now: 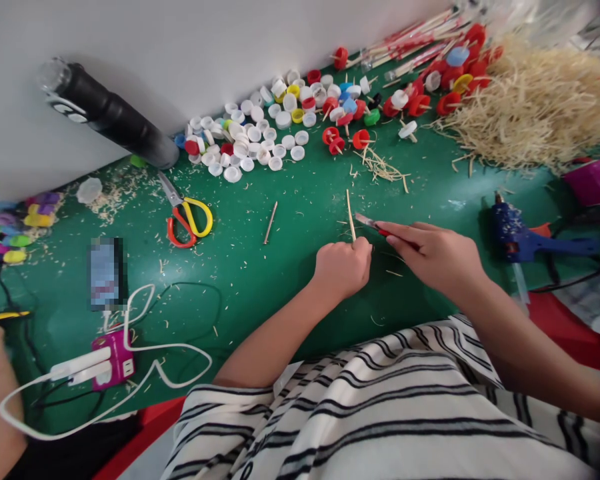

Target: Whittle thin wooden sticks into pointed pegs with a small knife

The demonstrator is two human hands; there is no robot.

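- the left hand (343, 267) is curled up like a fist, its fingers clamped on the low end of a thin wood stick (351, 210).
- the stick pokes up over the green table (260, 280), its tip pointing to the far wall (220, 47).
- the right hand (437, 257) pinches a red knife (383, 231), thumb and fingers closed on the handle.
- the blade tip is just beside the stick (i can't tell if they touch).
- left of the stick there is room, with tiny wood bits and a nail (271, 223), then the scissors (177, 199) farther off.
- past the stick, a small bunch of shavings (380, 167) is near, then lots of bottle caps (255, 133) along the wall.
- on the right, the blue glue gun (515, 233) is near the right hand, and a big shavings pile (540, 100) fills the far corner.
- the striped shirt (360, 407) covers part of the table's near edge.
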